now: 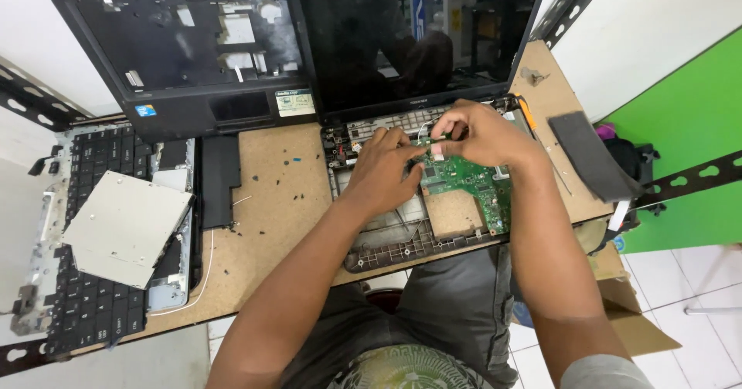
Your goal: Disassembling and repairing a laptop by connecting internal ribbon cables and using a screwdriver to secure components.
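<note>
- Left hand (384, 166) fingers curled, resting on green circuit board (471, 182)
- Right hand (478, 132) pinches small white connector (437, 148) at board's top edge
- Board sits in open black plastic laptop base (386, 238) on brown worktop (282, 196)

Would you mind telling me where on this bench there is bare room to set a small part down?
The widest free patch of the fibreboard bench top lies between the black panel and the open laptop base, though small specks dot it. A smaller patch sits beside the dark strip. It is crowded around the keyboard and silver drive.
</note>
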